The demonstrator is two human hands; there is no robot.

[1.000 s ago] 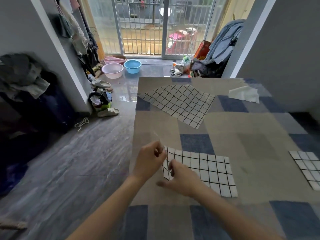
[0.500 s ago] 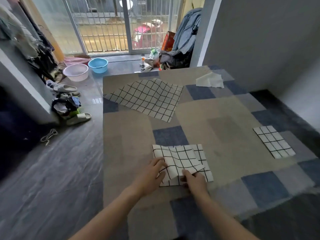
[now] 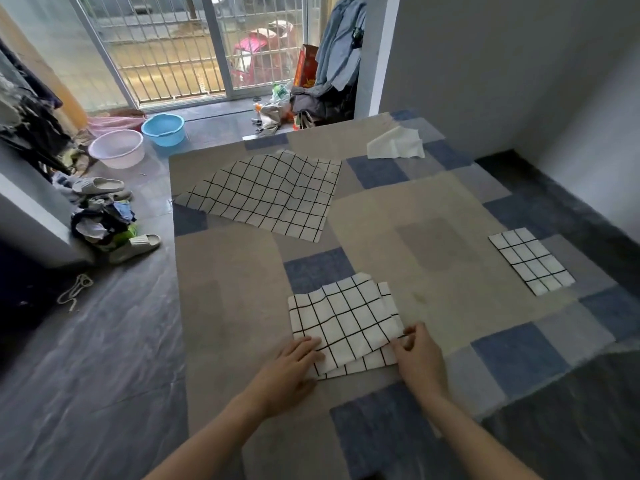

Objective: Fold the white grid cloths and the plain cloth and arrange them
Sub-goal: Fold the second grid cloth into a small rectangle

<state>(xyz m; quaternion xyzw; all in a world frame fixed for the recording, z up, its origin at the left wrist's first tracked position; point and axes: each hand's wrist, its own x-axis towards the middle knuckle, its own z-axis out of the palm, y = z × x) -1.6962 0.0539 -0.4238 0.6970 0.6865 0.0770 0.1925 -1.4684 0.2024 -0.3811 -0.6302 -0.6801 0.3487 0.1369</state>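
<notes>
A white grid cloth (image 3: 344, 322) lies folded over on itself on the patchwork rug (image 3: 433, 216), its top layer slightly askew. My left hand (image 3: 294, 367) rests on its near left corner with fingers fairly flat. At the near right corner, my right hand (image 3: 417, 351) pinches the cloth's edge. A larger grid cloth (image 3: 270, 194) lies spread open farther back. A small folded grid cloth (image 3: 531, 259) sits at the right. The plain white cloth (image 3: 394, 145) lies crumpled at the rug's far edge.
Bare grey floor runs along the rug's left side. Slippers (image 3: 135, 245) and a heap of clothes (image 3: 102, 220) sit there, with a blue basin (image 3: 162, 128) and a pink basin (image 3: 116, 147) beyond. Walls close in at the right; bags and hanging clothes (image 3: 311, 95) stand by the barred door.
The left half of the near grid cloth has been folded over to the right. My right hand moved from the cloth's middle to its near right corner; the view shifted right.
</notes>
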